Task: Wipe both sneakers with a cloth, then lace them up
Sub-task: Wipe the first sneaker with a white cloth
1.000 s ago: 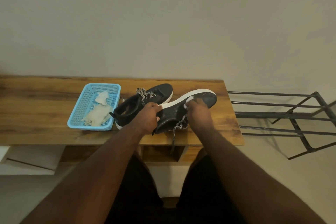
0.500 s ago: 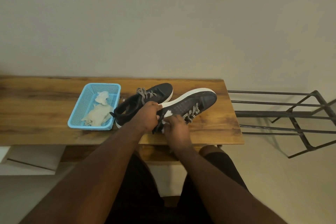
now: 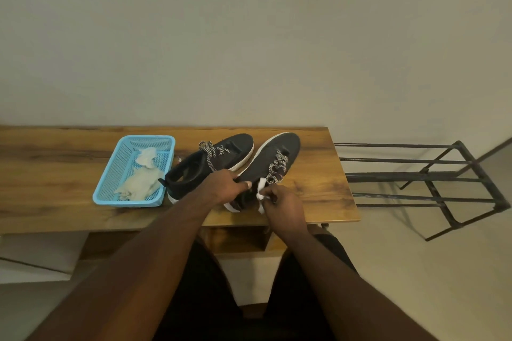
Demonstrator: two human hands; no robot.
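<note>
Wooden table (image 3: 55, 174) against plain wall. Right sneaker (image 3: 273, 163) is gripped at the collar by the left hand (image 3: 224, 188); cloth (image 3: 260, 195) is pinched by the right hand (image 3: 285, 202) beside its heel. Firm, overlapping strokes are advised.

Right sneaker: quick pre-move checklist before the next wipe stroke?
1. Right sneaker steadied: left hand grips its heel collar. Ok.
2. Cloth in hand: right hand pinches it at the heel end. Ok.
3. Laces out of the wiping path: bunched on the tongue. Cannot tell.
4. Left sneaker out of the way: on the table, right beside it. Ok.
5. Spare cloths within reach: in the basket. Ok.
</note>
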